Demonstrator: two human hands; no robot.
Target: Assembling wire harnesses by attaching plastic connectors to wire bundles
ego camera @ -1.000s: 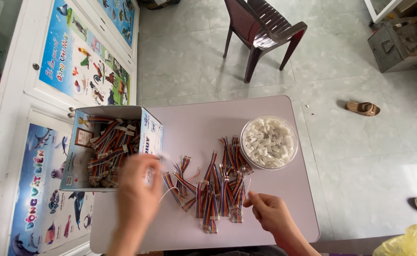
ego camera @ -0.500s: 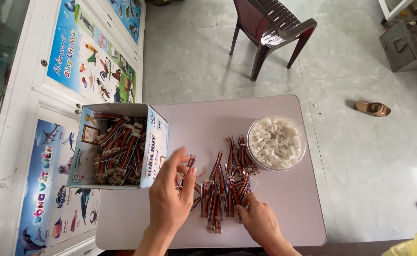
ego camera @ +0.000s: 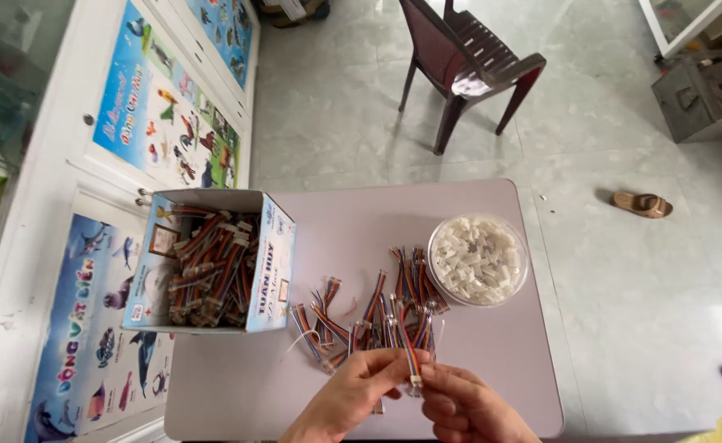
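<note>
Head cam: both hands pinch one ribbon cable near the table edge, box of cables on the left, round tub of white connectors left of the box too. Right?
Not quite. In the head view the round tub sits right of the box, beyond the loose cable pile. The rest holds.

ribbon cable (ego camera: 411,354): short multicoloured flat wire strip, white connector at its near end | pose: roughly upright, tilted slightly, raised off the table | place: pinched between both hands' fingertips at the near table edge, just in front of the loose pile of like cables
</note>
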